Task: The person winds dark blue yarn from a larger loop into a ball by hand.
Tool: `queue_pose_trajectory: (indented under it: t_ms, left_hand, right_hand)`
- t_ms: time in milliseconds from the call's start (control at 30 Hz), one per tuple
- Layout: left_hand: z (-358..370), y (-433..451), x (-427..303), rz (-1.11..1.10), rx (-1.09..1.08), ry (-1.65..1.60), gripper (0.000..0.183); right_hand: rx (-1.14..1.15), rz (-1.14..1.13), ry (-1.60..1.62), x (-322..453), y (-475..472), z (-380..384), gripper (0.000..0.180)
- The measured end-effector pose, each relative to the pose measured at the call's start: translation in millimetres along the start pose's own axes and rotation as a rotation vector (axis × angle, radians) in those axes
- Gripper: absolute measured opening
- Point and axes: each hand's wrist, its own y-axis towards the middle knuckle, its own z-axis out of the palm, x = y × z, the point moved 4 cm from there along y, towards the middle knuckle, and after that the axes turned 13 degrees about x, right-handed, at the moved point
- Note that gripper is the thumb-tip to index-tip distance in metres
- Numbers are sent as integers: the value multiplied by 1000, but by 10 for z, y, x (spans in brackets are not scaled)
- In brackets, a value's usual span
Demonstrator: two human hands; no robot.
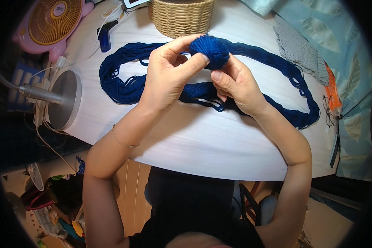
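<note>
A small ball of dark blue yarn is held up between both hands above the table. My left hand grips its left side, thumb across the front and fingers behind. At its lower right, my right hand touches the ball with the fingers, the thumb just below it; whether a strand runs between those fingers cannot be told. Beneath the hands, a long loop of the same blue yarn, an opened skein, lies spread over the white table, partly hidden by the hands and forearms.
A wicker basket stands at the back. To the left are a pink fan, a blue spray bottle, a round metal lamp base and cables. Grey knitted fabric, eyeglasses and a phone lie at the right.
</note>
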Motion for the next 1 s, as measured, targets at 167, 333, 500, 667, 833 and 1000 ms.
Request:
queue_pose_trajectory:
  t_ms: [167, 333, 500, 667, 833, 1000]
  left_hand:
    - [-20, -5, 64, -89, 32, -232, 22]
    - [-11, -10, 123, -114, 53, -309, 18]
    - [8, -28, 106, -137, 34, -323, 18]
    - [-35, 6, 124, -146, 6, -212, 22]
    - [-45, -11, 90, -107, 25, -65, 24]
    - [-20, -16, 90, -162, 92, 14, 24]
  right_hand:
    - [-72, -96, -391, -42, -10, -21, 20]
    - [-126, -120, -644, -55, 16, 6, 17]
    - [-126, -202, -936, 13, 15, 96, 13]
    - [-178, -280, -955, 118, -54, 115, 10]
    - [-198, -416, -1015, 255, -79, 89, 12]
    - [-215, -528, -1134, 378, -98, 55, 9]
